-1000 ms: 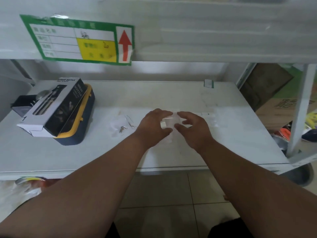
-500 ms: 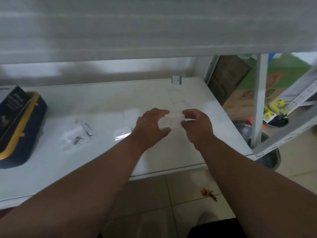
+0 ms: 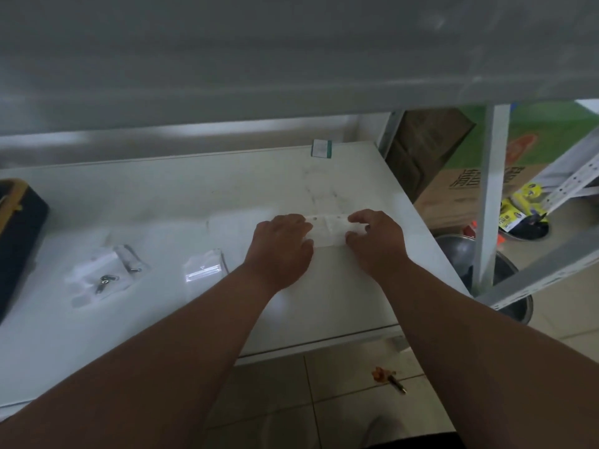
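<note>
A small clear plastic bag (image 3: pixel 329 231) with punched holes along its top edge lies between my two hands on the white shelf board (image 3: pixel 324 306). My left hand (image 3: pixel 280 249) holds its left end with curled fingers. My right hand (image 3: pixel 377 238) pinches the right end between thumb and fingers. The bag sits at or just above the shelf surface; I cannot tell whether it touches.
Left of my hands lie a clear bag (image 3: pixel 204 265) and a bag with small metal screws (image 3: pixel 103 277). A dark blue and yellow case (image 3: pixel 17 234) is at the far left. An upper shelf (image 3: pixel 291 59) hangs low overhead. Metal bowls (image 3: pixel 496 273) and boxes stand right.
My head turned right and down, so the case and label slid out of view. Both hands kept hold of the small bag and moved it slightly forward and lower toward the shelf.
</note>
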